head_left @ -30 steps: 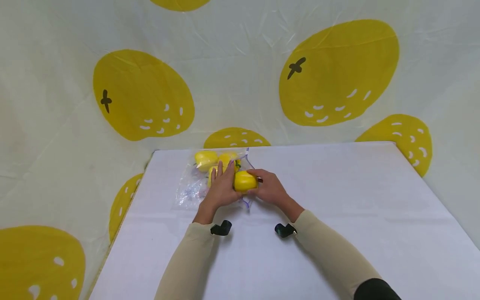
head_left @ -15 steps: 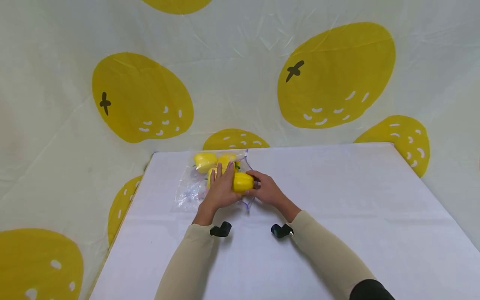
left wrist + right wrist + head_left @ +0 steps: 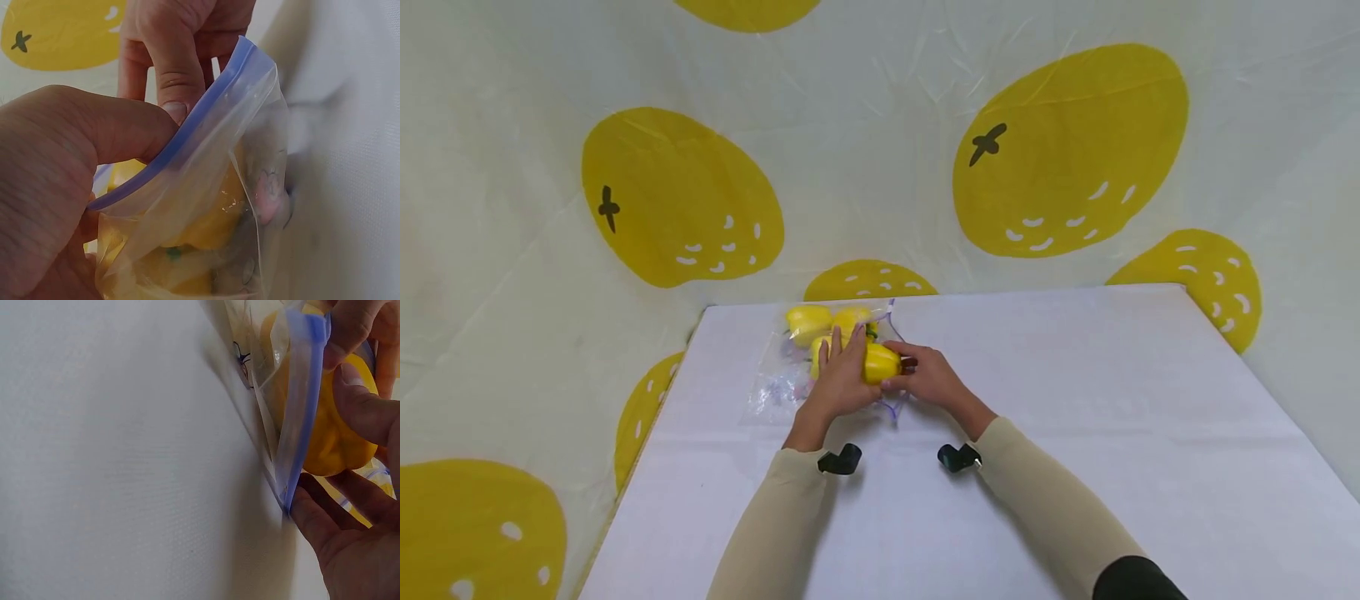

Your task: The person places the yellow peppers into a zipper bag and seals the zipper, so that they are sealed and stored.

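At the far left, a pale backdrop sheet [image 3: 445, 250] printed with large yellow fruit is hanging behind a white-covered table [image 3: 1075, 433]. A clear, crinkled plastic zip bag [image 3: 775, 392] is lying on the table, holding three blocky yellow bell peppers [image 3: 808, 322] at 9, 10 and 11 o'clock from the handled one. The left hand [image 3: 838, 385] is spreading its fingers over the bag, its thumb hooking at the blue zip strip [image 3: 215, 94]. The fourth blocky yellow bell pepper [image 3: 881, 364] is sitting in the bag's mouth, partly protruding past the strip. The right hand [image 3: 928, 375] is gripping this pepper from 3 o'clock, its thumb pressing the pepper's side. Beige sleeves [image 3: 1045, 492] are approaching from 7 and 4 o'clock.
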